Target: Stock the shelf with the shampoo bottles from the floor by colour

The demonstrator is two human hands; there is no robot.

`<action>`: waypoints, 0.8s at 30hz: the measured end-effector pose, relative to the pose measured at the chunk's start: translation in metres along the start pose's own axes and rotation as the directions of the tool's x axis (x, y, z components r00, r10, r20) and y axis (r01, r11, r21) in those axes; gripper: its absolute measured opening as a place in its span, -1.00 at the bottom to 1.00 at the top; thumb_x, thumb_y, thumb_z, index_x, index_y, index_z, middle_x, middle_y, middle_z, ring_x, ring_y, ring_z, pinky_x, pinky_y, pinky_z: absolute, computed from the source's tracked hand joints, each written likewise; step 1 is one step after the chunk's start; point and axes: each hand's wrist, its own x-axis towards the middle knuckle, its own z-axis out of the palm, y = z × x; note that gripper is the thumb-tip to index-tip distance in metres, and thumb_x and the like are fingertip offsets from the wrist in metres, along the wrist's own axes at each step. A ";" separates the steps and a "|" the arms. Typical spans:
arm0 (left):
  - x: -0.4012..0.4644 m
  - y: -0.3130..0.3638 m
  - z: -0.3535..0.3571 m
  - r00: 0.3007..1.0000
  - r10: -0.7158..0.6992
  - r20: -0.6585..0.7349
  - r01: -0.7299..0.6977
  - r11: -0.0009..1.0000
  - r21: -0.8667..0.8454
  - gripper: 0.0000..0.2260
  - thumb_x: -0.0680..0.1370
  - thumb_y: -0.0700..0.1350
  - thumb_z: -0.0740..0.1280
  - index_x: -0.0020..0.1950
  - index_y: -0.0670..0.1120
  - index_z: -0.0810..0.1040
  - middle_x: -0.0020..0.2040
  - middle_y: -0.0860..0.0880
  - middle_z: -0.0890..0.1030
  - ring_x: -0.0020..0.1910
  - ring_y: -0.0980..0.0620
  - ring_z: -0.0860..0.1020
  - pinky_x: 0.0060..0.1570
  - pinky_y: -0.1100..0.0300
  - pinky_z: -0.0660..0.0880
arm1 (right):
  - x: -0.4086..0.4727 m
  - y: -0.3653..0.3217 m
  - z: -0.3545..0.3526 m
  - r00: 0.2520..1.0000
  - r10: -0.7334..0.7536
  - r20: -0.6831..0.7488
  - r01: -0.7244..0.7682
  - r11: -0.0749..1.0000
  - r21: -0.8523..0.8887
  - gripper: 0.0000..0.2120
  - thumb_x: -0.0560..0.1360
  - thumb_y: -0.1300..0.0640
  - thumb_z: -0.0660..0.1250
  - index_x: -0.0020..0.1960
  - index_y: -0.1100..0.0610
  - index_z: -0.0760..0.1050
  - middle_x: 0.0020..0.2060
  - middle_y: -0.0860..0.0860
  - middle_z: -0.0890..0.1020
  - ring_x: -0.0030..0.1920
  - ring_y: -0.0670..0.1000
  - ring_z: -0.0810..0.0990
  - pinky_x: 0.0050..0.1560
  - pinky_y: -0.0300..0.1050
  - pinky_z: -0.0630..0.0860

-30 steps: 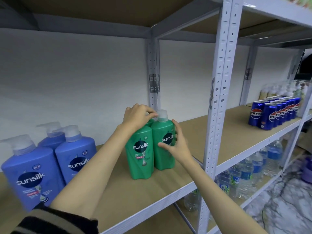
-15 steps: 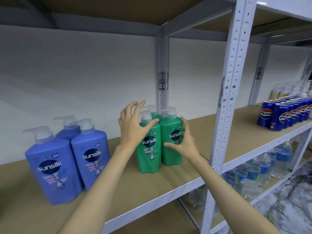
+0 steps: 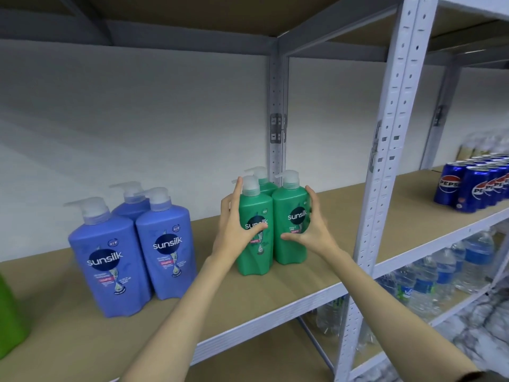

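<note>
Together, the two hands are bracketing a cluster of green Sunsilk shampoo bottles [image 3: 271, 230] standing upright on the shelf board [image 3: 344, 213]. The left hand [image 3: 238, 224] is lying against the front-left green bottle [image 3: 254, 244], fingers straight up along its left side and thumb across the label. The right hand [image 3: 309, 230] is curling round the right side of the front-right green bottle [image 3: 290, 224], thumb low on its front. A third green bottle [image 3: 263, 180] is standing just behind, only its pump and shoulder showing.

Well apart to the left, three blue Sunsilk shampoo bottles [image 3: 137, 244] are standing in a tight group on the same board, and a bright green object [image 3: 11, 321] is cutting into the left edge, too cropped to identify. To the right, a perforated grey upright [image 3: 385, 161] is rising in front of the board, and beyond it Pepsi cans [image 3: 473, 186] are sitting in rows. Water bottles [image 3: 440, 274] are filling the shelf below. A white wall [image 3: 137, 119] is running behind the rack, and marbled flooring [image 3: 482, 340] is showing at lower right.

Compared with half a second ago, the left hand is sitting lower, off the pump and flat on the bottle's side, and the right hand is gripping further round its bottle.
</note>
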 end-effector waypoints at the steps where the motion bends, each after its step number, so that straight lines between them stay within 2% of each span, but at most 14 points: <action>1: 0.000 -0.001 0.001 1.000 0.001 -0.011 -0.001 1.000 -0.003 -0.04 0.33 -0.11 0.53 0.46 0.24 -0.08 0.19 0.08 0.28 0.14 0.25 0.32 0.07 0.64 0.17 | 0.000 -0.001 0.000 1.000 0.001 0.004 -0.001 1.000 0.001 0.13 0.16 0.31 0.60 0.48 -0.01 -0.05 0.22 -0.14 0.36 0.24 -0.09 0.41 0.24 -0.19 0.35; 8: -0.004 0.000 0.004 0.998 0.020 -0.063 -0.018 0.999 0.045 -0.08 0.35 -0.12 0.50 0.49 0.14 -0.05 0.19 0.08 0.25 0.06 0.43 0.21 0.00 0.75 0.10 | -0.001 -0.001 0.008 0.999 0.036 -0.013 -0.036 0.999 -0.008 0.15 0.18 0.32 0.58 0.49 -0.04 -0.11 0.26 -0.10 0.35 0.28 -0.06 0.39 0.27 -0.14 0.35; 10: -0.005 0.003 0.002 0.998 0.021 -0.056 -0.018 0.999 0.049 -0.07 0.35 -0.10 0.50 0.48 0.18 -0.09 0.28 0.02 0.27 0.16 0.35 0.23 0.12 0.65 0.09 | -0.002 0.000 0.011 0.998 0.050 -0.034 -0.051 0.998 -0.022 0.20 0.17 0.29 0.60 0.50 -0.06 -0.15 0.35 -0.03 0.32 0.34 -0.02 0.35 0.35 -0.03 0.33; 12: -0.007 0.003 -0.003 1.000 0.015 -0.016 -0.015 0.999 0.048 -0.06 0.36 -0.10 0.50 0.45 0.22 -0.13 0.38 -0.04 0.23 0.32 0.21 0.23 0.21 0.54 0.07 | -0.006 -0.001 0.017 0.994 0.078 -0.077 -0.079 0.997 -0.012 0.25 0.15 0.25 0.61 0.50 -0.06 -0.22 0.44 0.02 0.22 0.43 0.01 0.25 0.43 0.07 0.24; 14: -0.015 0.003 -0.014 0.999 0.029 0.020 -0.031 0.997 0.064 -0.09 0.37 -0.14 0.48 0.43 0.23 -0.11 0.43 -0.07 0.17 0.42 0.12 0.17 0.26 0.50 0.03 | -0.017 -0.008 0.028 0.982 0.082 -0.170 -0.090 0.995 -0.042 0.23 0.17 0.24 0.60 0.51 0.00 -0.21 0.48 0.05 0.14 0.47 0.04 0.17 0.46 0.01 0.13; 16: -0.027 0.002 -0.029 0.999 0.048 0.020 -0.049 0.995 0.083 -0.17 0.41 -0.20 0.44 0.45 0.17 -0.03 0.44 -0.07 0.18 0.43 0.09 0.17 0.31 0.48 0.03 | -0.033 -0.019 0.044 0.952 0.043 -0.302 -0.075 0.993 -0.093 0.07 0.24 0.27 0.56 0.51 0.11 -0.07 0.44 0.11 0.20 0.44 0.06 0.18 0.40 -0.16 0.10; 19: -0.063 -0.004 -0.059 0.999 0.036 -0.037 -0.031 0.991 0.127 -0.39 0.48 -0.18 0.37 0.45 0.06 0.17 0.38 0.00 0.31 0.37 0.08 0.29 0.37 0.30 0.17 | -0.063 -0.038 0.082 0.913 -0.073 -0.402 0.013 0.989 -0.150 -0.23 0.33 0.31 0.47 0.44 0.18 0.18 0.34 0.16 0.34 0.38 0.11 0.29 0.39 -0.12 0.19; 21: -0.091 -0.010 -0.080 0.998 0.024 -0.062 -0.016 0.992 0.124 -0.52 0.51 -0.14 0.34 0.37 0.11 0.27 0.30 0.06 0.39 0.29 0.13 0.38 0.31 0.22 0.31 | -0.078 -0.048 0.110 0.912 -0.116 -0.393 0.068 0.989 -0.134 -0.39 0.36 0.33 0.42 0.36 0.18 0.30 0.26 0.15 0.42 0.30 0.06 0.35 0.36 -0.13 0.23; 23: -0.121 -0.018 -0.102 0.988 0.030 -0.151 -0.014 0.995 0.103 -0.60 0.49 -0.09 0.32 0.26 0.24 0.33 0.18 0.11 0.48 0.16 0.26 0.44 0.14 0.36 0.40 | -0.095 -0.055 0.134 0.918 -0.148 -0.369 0.125 0.988 -0.085 -0.52 0.39 0.29 0.39 0.26 0.09 0.40 0.16 0.06 0.50 0.18 -0.03 0.42 0.27 -0.06 0.34; 24: -0.144 -0.023 -0.113 0.978 0.037 -0.204 -0.020 0.996 0.084 -0.61 0.47 -0.04 0.30 0.22 0.32 0.34 0.13 0.16 0.51 0.11 0.29 0.46 0.06 0.44 0.40 | -0.111 -0.058 0.145 0.920 -0.181 -0.349 0.177 0.983 -0.044 -0.57 0.39 0.25 0.36 0.21 -0.02 0.42 0.11 -0.03 0.53 0.13 -0.09 0.46 0.20 -0.06 0.40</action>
